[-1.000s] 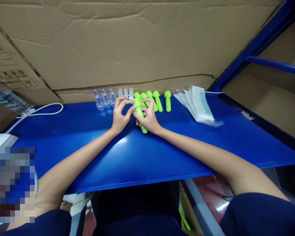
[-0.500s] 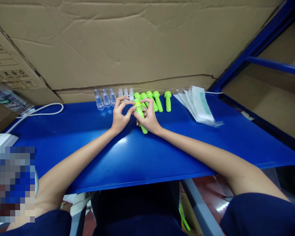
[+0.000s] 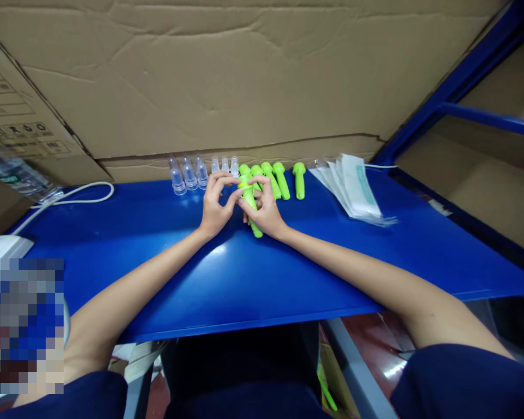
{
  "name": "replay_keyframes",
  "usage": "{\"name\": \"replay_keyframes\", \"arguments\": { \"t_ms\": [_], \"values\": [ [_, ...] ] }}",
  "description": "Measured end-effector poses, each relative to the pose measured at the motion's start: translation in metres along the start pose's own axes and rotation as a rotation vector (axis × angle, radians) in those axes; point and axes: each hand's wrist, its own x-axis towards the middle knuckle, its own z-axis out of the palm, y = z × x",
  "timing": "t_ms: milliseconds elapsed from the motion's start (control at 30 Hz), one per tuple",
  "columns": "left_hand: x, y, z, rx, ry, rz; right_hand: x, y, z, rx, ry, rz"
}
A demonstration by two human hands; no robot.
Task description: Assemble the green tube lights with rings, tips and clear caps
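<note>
My right hand (image 3: pixel 266 210) is wrapped round a bright green plastic piece (image 3: pixel 251 209), a stem with a wider head, held over the blue table (image 3: pixel 157 256). My left hand (image 3: pixel 213 203) pinches at the head of that same green piece with thumb and forefinger. Just behind my hands lies a row of several more green pieces (image 3: pixel 283 177). To their left stand several small clear plastic caps (image 3: pixel 187 172) in a row.
A stack of white sealed pouches (image 3: pixel 353 186) lies at the right back of the table. A white cable (image 3: pixel 70 196) runs to a white device (image 3: pixel 0 247) at the left edge. Cardboard sheets (image 3: pixel 227 75) form the back wall; a blue frame (image 3: pixel 463 75) stands right.
</note>
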Motion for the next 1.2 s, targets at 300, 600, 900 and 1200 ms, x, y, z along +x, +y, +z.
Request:
{"name": "replay_keyframes", "arguments": {
  "t_ms": [300,600,900,1200],
  "values": [
    [0.001,-0.001,-0.001,0.031,-0.021,-0.02,0.0,-0.001,0.002,0.057,0.055,0.015],
    [-0.002,-0.003,0.003,-0.069,0.028,-0.056,0.002,0.004,0.001,0.103,0.036,0.045],
    [0.0,-0.005,0.003,-0.155,-0.019,-0.179,0.012,0.016,-0.004,0.168,0.016,0.111],
    [0.001,0.001,-0.001,-0.044,-0.057,-0.022,0.011,0.013,-0.006,0.132,-0.019,0.127]
  ]
}}
